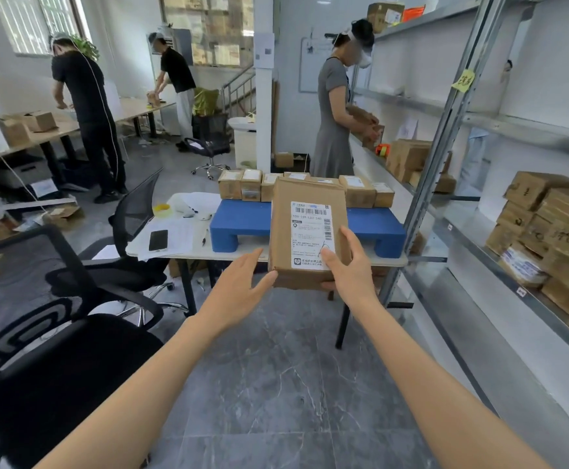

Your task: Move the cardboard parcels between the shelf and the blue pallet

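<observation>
Holding one flat brown cardboard parcel with a white shipping label (305, 198) in front of the blue plastic pallet (242, 225), the right hand (350, 265) gripped its near right corner, thumb on the label and fingers curled beneath. The left hand (242, 282) lay open with its fingers straight and their tips at the parcel's near left corner; whether they truly touched could not be told. To place it well, I judged that the left hand should take the underside so both hands shared the weight. The parcel could then travel level over the pallet's bare near half and go down label up, flush against the row of small brown cardboard boxes (357, 194) along the pallet's far edge. Counted: one parcel in hand; at least six boxes in that row, perhaps more hidden behind the held one; one pallet on one white surface (388, 260). To the pallet's right, a grey metal shelf (499, 255) carried a stack too crowded to count.
</observation>
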